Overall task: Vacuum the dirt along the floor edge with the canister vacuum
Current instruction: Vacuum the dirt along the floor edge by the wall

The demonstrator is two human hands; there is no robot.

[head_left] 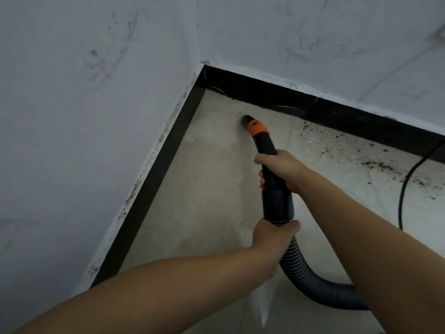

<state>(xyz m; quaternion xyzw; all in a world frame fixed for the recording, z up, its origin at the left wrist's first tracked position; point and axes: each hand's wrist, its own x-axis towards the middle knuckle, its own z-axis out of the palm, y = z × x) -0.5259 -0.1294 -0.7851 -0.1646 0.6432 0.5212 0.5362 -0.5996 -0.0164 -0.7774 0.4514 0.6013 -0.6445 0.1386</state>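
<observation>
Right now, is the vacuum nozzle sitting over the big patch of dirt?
No, the nozzle points at the floor near the corner, while the dirt lies apart to its right along the baseboard.

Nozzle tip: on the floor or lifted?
Cannot tell for sure. The nozzle points down at the floor near the baseboard; any gap is hidden.

Honestly there's nothing readable anywhere in this shot, no brand, label, number or sign. The orange collar (pixel 256 127) near the tip of the vacuum nozzle has a small dark mark on it, but it's too small and blurry to tell whether it's a logo or text. The grey smudges on the white walls (pixel 96 92) are just scuffs, not writing.
</observation>
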